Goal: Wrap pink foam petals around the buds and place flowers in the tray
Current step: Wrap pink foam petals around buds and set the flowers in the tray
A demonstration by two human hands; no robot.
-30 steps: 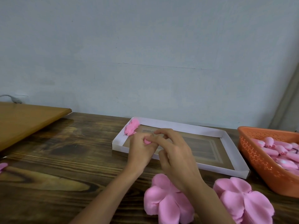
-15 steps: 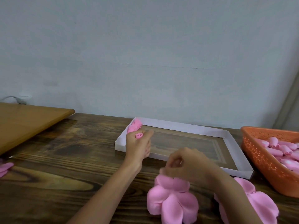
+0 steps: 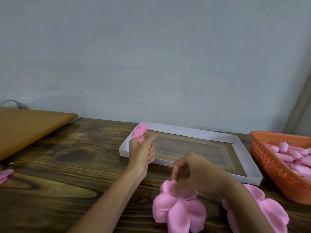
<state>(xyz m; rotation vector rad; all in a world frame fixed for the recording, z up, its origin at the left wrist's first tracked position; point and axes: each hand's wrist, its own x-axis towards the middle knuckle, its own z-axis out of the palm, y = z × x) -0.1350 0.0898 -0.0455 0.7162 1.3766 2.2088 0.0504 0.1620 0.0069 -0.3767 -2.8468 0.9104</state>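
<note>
Pink bud (image 3: 141, 140) held over tray (image 3: 123, 149) edge; right hand (image 3: 198, 172) pinches petal (image 3: 170, 186).

I saw the right hand (image 3: 199, 173) leave the bud (image 3: 141, 140) and drop toward lower centre, its fingers (image 3: 175, 172) pinching the top of the petal stack (image 3: 178, 209).

The left hand (image 3: 143, 151) grips a pink bud (image 3: 141, 140) near the white tray (image 3: 190, 132); the right hand (image 3: 198, 174) pinches a foam petal (image 3: 173, 187) on the petal stack (image 3: 178, 211).
</note>
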